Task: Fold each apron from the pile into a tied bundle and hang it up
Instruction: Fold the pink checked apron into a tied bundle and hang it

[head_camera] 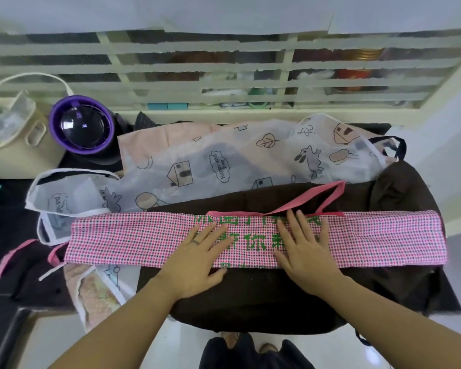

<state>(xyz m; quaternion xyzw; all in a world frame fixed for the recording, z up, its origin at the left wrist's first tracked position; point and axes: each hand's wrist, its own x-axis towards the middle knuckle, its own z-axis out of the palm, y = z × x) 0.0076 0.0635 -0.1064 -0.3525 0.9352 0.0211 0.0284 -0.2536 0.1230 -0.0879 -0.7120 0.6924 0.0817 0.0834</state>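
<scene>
We press both hands flat, fingers straight, gripping nothing: left hand [197, 259] and right hand [305, 253] rest on the pink checked apron [383, 237] — folded into a long strip across the brown apron [250, 296] — with the printed see-through apron [224, 155] just behind.

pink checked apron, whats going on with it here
A person presses the left hand and right hand flat on the pink checked apron, folded into a long strip across a dark brown cloth. Its pink strap lies loose, not yet tied. A sheer cartoon-print apron lies behind.
</scene>
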